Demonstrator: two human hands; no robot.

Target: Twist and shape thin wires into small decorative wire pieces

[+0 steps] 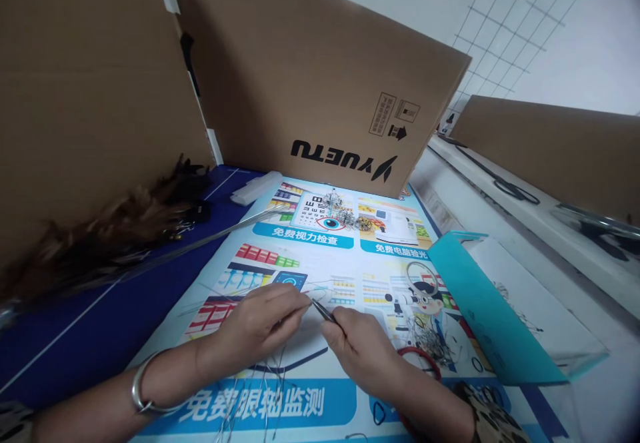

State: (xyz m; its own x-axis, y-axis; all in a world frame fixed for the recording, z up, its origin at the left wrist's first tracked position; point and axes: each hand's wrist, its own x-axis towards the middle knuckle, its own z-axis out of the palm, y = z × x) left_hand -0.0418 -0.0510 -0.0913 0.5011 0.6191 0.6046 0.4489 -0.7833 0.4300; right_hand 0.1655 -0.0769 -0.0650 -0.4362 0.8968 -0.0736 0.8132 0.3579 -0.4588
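Note:
My left hand (273, 313) is closed in a pinch near the middle of the printed sheet, gripping thin wire (320, 290) that loops beyond its fingertips. Wrapped around slim metal pliers (324, 310), my right hand (363, 343) brings their pointed tips close to the left fingertips. Whether the tips touch the wire is too fine to tell. A red curved handle (423, 355) shows beside my right wrist; I cannot tell whether it belongs to the pliers. Several loose thin wires (267, 390) lie below my left hand.
Tangled wire pieces (433, 343) and a ring (423, 278) lie on the right. More wire clusters (345, 213) sit farther back. A teal-edged box (495, 310) stands at right, brown feathers (125, 230) and a long wire bundle (210, 243) at left. Cardboard (310, 76) walls the back.

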